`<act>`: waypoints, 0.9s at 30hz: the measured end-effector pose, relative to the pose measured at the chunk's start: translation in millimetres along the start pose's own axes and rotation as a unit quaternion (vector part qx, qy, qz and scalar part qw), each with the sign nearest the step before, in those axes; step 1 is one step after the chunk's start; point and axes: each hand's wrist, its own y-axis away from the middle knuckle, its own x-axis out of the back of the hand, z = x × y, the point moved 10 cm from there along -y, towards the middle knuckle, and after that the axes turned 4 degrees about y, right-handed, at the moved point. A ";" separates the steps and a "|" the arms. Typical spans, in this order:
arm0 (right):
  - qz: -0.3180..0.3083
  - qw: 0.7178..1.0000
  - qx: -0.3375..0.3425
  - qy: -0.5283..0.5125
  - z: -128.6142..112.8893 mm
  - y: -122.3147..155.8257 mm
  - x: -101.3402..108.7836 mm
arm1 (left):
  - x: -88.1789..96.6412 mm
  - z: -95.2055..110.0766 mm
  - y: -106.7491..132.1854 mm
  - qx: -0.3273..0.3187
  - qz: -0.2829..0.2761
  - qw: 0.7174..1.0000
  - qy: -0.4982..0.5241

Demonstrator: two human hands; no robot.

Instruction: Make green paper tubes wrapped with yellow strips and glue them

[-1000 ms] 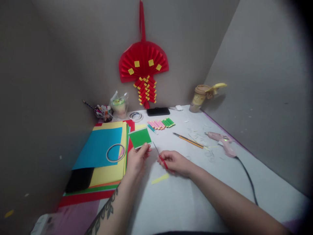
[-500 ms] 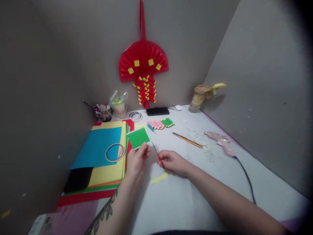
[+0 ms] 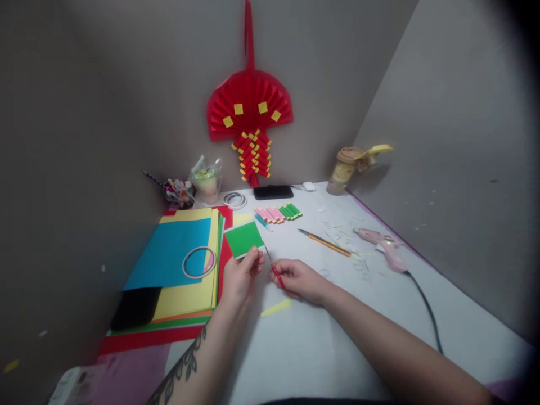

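Between the thumb and fingers of my left hand (image 3: 245, 273) is a green paper piece (image 3: 243, 238) with pale strips along two opposite edges. My right hand (image 3: 297, 277) is closed round the red handles of a pair of scissors (image 3: 277, 277). Their thin blades point up and left, with the tips at the paper's right edge; whether they touch it I cannot tell. Below the hands a yellow paper strip (image 3: 275, 307) lies on the white table. Beyond them sit several small pink paper rolls (image 3: 270, 215) and green paper rolls (image 3: 291, 211) with yellow ends.
Stacked coloured paper (image 3: 181, 301) lies at left, with a tape roll (image 3: 199, 276) on top. To the right are a craft knife (image 3: 324, 243) and a pink glue gun (image 3: 386, 247) with a black cord. A phone (image 3: 273, 192) and a cup (image 3: 342, 169) stand at the back.
My left hand has moved the green paper slightly right, so its edge is now at the scissor tips. My right hand stays almost in place.
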 end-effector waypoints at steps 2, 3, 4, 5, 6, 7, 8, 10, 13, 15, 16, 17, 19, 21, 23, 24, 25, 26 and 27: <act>-0.004 1.000 0.004 -0.005 -0.7 0.3 -0.7 | 0.1 -0.4 -0.4 0.000 0.000 1.000 0.001; -0.005 1.000 0.004 -0.008 -1.0 0.5 -0.9 | 0.2 -0.4 -0.7 0.001 0.001 1.000 -0.001; -0.005 1.000 0.004 -0.009 -1.0 0.8 -1.0 | 0.3 -0.4 -0.9 0.001 0.002 1.000 -0.002; -0.005 1.000 0.003 -0.009 -1.0 1.1 -1.0 | 0.3 -0.3 -1.0 0.001 0.003 1.000 -0.003; -0.004 1.000 0.003 -0.008 -1.2 1.2 -1.0 | 0.1 0.0 -1.2 0.000 0.004 1.000 -0.003; -0.004 1.000 0.004 -0.007 -1.4 1.3 -0.9 | -0.3 0.6 -1.2 -0.002 0.003 1.000 -0.002; -0.005 1.000 0.004 -0.004 -1.5 1.3 -1.0 | -0.7 1.2 -1.2 -0.004 0.002 1.000 0.000; -0.006 1.000 0.005 -0.002 -1.6 1.0 -1.3 | -1.2 2.0 -0.8 -0.008 0.001 1.000 0.003; -0.007 1.000 0.005 0.003 -1.0 0.6 -1.8 | -1.6 1.9 0.0 -0.010 -0.002 1.000 0.002; -0.005 1.000 0.004 0.006 -0.7 0.5 -1.5 | -1.5 1.0 0.3 -0.009 -0.004 1.000 0.001; -0.004 1.000 0.004 0.007 -0.4 0.5 -1.4 | -1.3 0.6 0.3 -0.009 -0.006 1.000 0.000; -0.002 1.000 0.004 0.007 -0.2 0.6 -1.1 | -1.2 0.1 0.2 -0.009 -0.007 1.000 -0.002; 0.001 1.000 0.006 0.009 -0.6 0.6 -0.3 | -1.0 -1.0 -0.1 -0.008 -0.010 1.000 -0.010; 0.004 1.000 0.009 0.016 -1.9 0.6 0.5 | -0.3 -1.6 -0.5 -0.009 -0.009 1.000 -0.017; 0.007 1.000 0.011 0.022 -3.6 0.7 1.0 | -0.3 -1.6 -0.9 -0.010 -0.010 1.000 -0.019; 0.007 1.000 0.012 0.024 -4.6 0.7 1.1 | -0.5 -1.4 -1.0 -0.012 -0.012 1.000 -0.019; 0.008 1.000 0.013 0.025 -5.5 0.8 1.2 | -0.9 -1.3 -1.0 -0.013 -0.015 1.000 -0.020; 0.008 1.000 0.014 0.026 -6.1 0.9 1.3 | -1.2 -1.3 -1.0 -0.013 -0.017 1.000 -0.020; 0.009 0.999 0.014 0.028 -6.5 1.0 1.5 | -1.1 -1.4 -0.9 -0.013 -0.018 1.000 -0.021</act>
